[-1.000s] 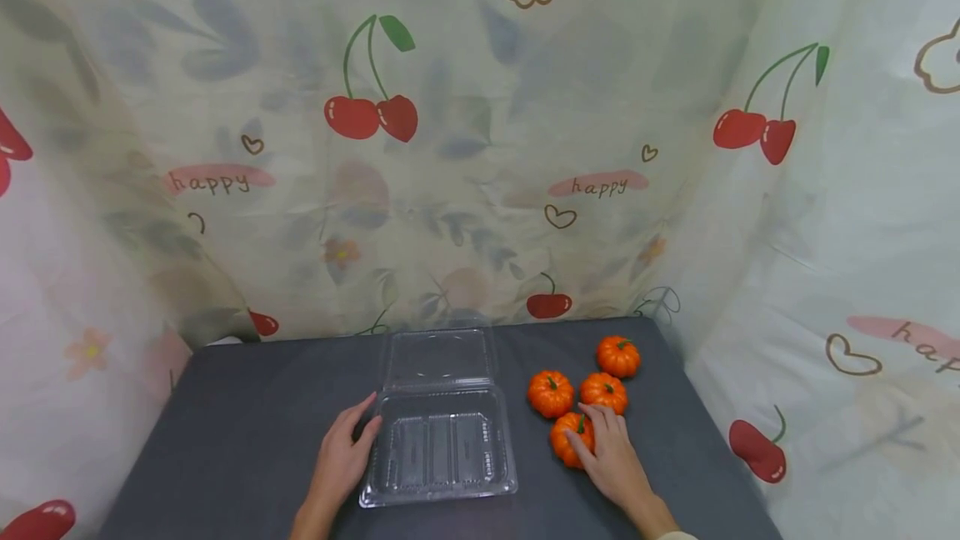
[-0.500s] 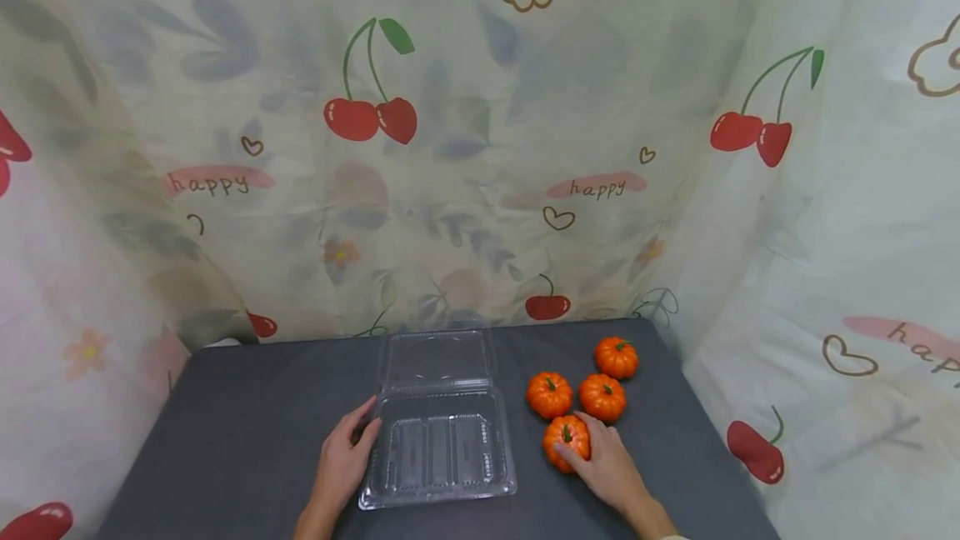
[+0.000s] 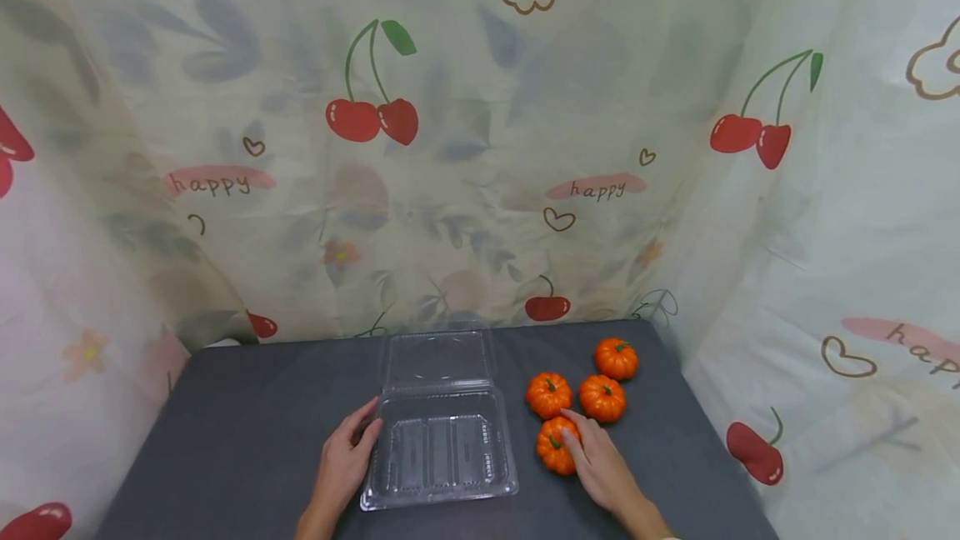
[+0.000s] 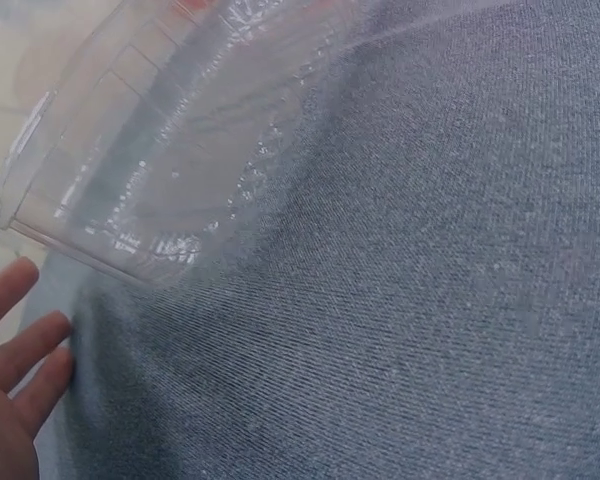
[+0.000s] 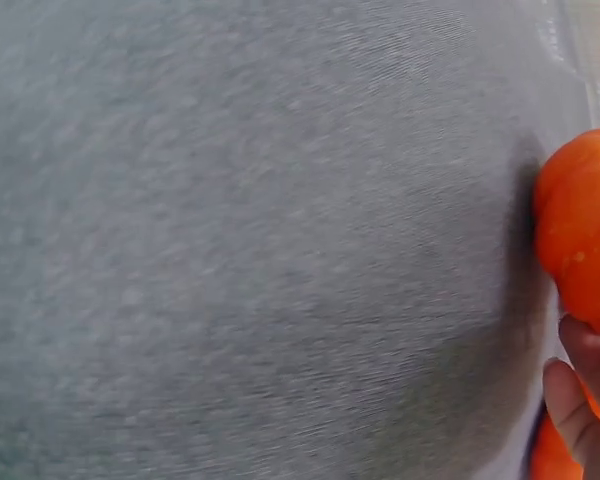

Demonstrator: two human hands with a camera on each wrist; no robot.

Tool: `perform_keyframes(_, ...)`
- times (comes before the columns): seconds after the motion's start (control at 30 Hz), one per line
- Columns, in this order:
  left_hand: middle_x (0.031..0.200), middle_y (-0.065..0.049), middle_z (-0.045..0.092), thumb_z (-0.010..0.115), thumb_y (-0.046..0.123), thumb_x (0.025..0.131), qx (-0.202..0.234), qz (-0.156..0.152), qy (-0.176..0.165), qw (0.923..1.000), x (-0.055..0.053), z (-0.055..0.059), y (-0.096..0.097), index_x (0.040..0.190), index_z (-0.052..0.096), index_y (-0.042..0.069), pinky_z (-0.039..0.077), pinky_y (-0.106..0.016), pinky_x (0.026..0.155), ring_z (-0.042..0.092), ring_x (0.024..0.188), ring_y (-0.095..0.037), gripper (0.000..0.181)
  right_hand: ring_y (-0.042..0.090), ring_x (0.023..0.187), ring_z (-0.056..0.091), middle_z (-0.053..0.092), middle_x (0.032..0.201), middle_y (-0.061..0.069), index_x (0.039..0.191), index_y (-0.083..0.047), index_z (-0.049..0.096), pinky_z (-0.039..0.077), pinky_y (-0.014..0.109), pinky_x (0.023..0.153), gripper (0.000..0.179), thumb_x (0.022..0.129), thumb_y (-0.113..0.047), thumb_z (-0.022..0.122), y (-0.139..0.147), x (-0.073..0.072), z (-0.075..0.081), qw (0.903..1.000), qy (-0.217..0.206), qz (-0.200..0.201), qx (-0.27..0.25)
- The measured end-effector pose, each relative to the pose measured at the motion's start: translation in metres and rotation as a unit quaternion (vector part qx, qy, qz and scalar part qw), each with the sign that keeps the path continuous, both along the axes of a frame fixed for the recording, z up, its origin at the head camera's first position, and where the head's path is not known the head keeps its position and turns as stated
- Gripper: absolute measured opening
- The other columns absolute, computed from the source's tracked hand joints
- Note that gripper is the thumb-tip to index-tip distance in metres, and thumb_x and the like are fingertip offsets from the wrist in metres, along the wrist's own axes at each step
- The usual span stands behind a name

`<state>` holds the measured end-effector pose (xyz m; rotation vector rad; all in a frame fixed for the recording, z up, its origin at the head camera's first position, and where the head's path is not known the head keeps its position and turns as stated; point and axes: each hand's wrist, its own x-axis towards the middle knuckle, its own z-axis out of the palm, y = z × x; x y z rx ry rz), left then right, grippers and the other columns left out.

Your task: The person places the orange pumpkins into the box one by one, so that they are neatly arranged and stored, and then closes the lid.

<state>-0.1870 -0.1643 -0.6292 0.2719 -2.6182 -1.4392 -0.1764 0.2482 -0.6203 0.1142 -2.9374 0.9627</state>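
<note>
A clear plastic clamshell container (image 3: 438, 486) lies on the dark cloth, its lid (image 3: 438, 357) folded back on the far side. My left hand (image 3: 343, 457) is at its left edge, fingers relaxed and slightly spread; in the left wrist view the fingertips sit close to the container's rim (image 4: 90, 262). With thumb and fingers, my right hand (image 3: 603, 473) grips a small orange pumpkin (image 3: 553, 450) to the right of the container. The right wrist view has this pumpkin (image 5: 585, 225) at its right edge, with fingertips against its side. The palm side of the grip is hidden.
Several small pumpkins are here: beyond the right hand stand one on the left (image 3: 549, 395), one on the right (image 3: 602, 398) and one farther back (image 3: 617, 359). A patterned curtain (image 3: 465, 148) encloses the dark table (image 3: 240, 440) at the back and sides.
My right hand and the nearest pumpkin have shifted a little left, toward the container, and the pumpkin's stem has tipped leftward. The left hand and container have stayed in place.
</note>
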Motion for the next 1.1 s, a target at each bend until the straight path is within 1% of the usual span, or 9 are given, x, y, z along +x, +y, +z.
perform_keyframes(0.07,0.139,-0.003,0.066,0.063,0.034,0.102,0.006,-0.002,-0.005,1.0,0.0,-0.001,-0.001,0.142,0.061,0.026,0.055,-0.032,0.098,0.066,0.122,-0.02,0.041,0.026,0.12,0.058,0.062,0.131,0.007,0.144,-0.017,0.054,0.048,0.051,0.104,0.049,0.108,-0.048,0.042,-0.002,-0.001,0.003,1.0,0.002,-0.002,0.002)
perform_keyframes(0.17,0.14,0.0,0.066,0.062,0.036,0.102,0.008,-0.001,-0.01,0.9999,0.0,-0.003,-0.001,0.142,0.061,0.028,0.054,-0.03,0.099,0.066,0.122,-0.018,0.041,0.03,0.127,0.056,0.06,0.137,0.011,0.146,-0.012,0.052,0.046,0.053,0.108,0.054,0.108,-0.049,0.044,-0.003,-0.003,0.012,0.9999,0.011,-0.002,-0.004)
perform_keyframes(0.3,0.137,-0.001,0.068,0.063,0.035,0.102,0.005,0.006,0.004,1.0,0.001,-0.004,0.001,0.14,0.063,0.026,0.055,-0.03,0.097,0.068,0.119,-0.019,0.039,0.033,0.13,0.055,0.06,0.139,0.014,0.146,-0.01,0.052,0.045,0.055,0.109,0.052,0.107,-0.045,0.048,-0.004,-0.006,0.027,0.9987,0.048,0.007,-0.015)
perform_keyframes(0.47,0.134,0.0,0.07,0.062,0.036,0.102,0.018,0.017,0.003,0.9997,0.002,-0.002,0.003,0.137,0.066,0.027,0.055,-0.026,0.094,0.07,0.116,-0.02,0.036,0.028,0.118,0.06,0.062,0.128,0.01,0.144,-0.01,0.053,0.049,0.052,0.102,0.046,0.107,-0.037,0.053,-0.005,-0.014,0.048,0.9946,0.1,0.021,-0.017)
perform_keyframes(0.57,0.137,0.0,0.069,0.061,0.037,0.103,0.028,0.019,-0.006,0.9994,0.003,-0.002,0.004,0.136,0.066,0.028,0.056,-0.028,0.095,0.069,0.118,-0.021,0.035,0.024,0.113,0.059,0.062,0.125,0.007,0.144,-0.013,0.053,0.05,0.049,0.099,0.045,0.106,-0.037,0.054,-0.008,-0.019,0.059,0.9929,0.113,0.032,-0.016)
perform_keyframes(0.7,0.135,0.001,0.07,0.063,0.04,0.102,0.036,0.027,-0.006,0.999,0.003,-0.003,0.004,0.133,0.07,0.028,0.055,-0.031,0.099,0.067,0.123,-0.022,0.034,0.019,0.109,0.058,0.061,0.123,0.004,0.145,-0.016,0.051,0.052,0.045,0.093,0.046,0.106,-0.039,0.055,-0.012,-0.024,0.072,0.9914,0.122,0.048,-0.012)
perform_keyframes(0.83,0.13,0.003,0.072,0.064,0.044,0.1,0.046,0.038,0.0,0.9982,0.003,-0.005,0.004,0.127,0.073,0.03,0.051,-0.018,0.096,0.066,0.122,-0.016,0.032,0.018,0.111,0.057,0.059,0.127,0.003,0.145,-0.016,0.051,0.053,0.045,0.094,0.049,0.104,-0.04,0.059,-0.016,-0.025,0.081,0.9895,0.132,0.058,-0.006)
perform_keyframes(0.97,0.132,0.005,0.071,0.067,0.039,0.099,0.097,0.037,-0.011,0.9945,0.001,-0.008,0.004,0.129,0.072,0.028,0.045,-0.005,0.09,0.063,0.117,0.003,0.033,0.018,0.114,0.056,0.059,0.131,0.004,0.145,-0.016,0.051,0.054,0.045,0.095,0.051,0.102,-0.039,0.062,-0.021,-0.027,0.088,0.9858,0.149,0.078,0.002)
perform_keyframes(1.1,0.14,0.0,0.066,0.068,0.023,0.098,0.178,0.022,-0.026,0.9835,0.0,-0.009,0.004,0.136,0.067,0.02,0.046,-0.003,0.09,0.059,0.11,0.016,0.038,0.017,0.113,0.055,0.058,0.133,0.004,0.146,-0.018,0.05,0.055,0.042,0.093,0.051,0.101,-0.037,0.064,-0.026,-0.03,0.092,0.9831,0.159,0.09,0.011)
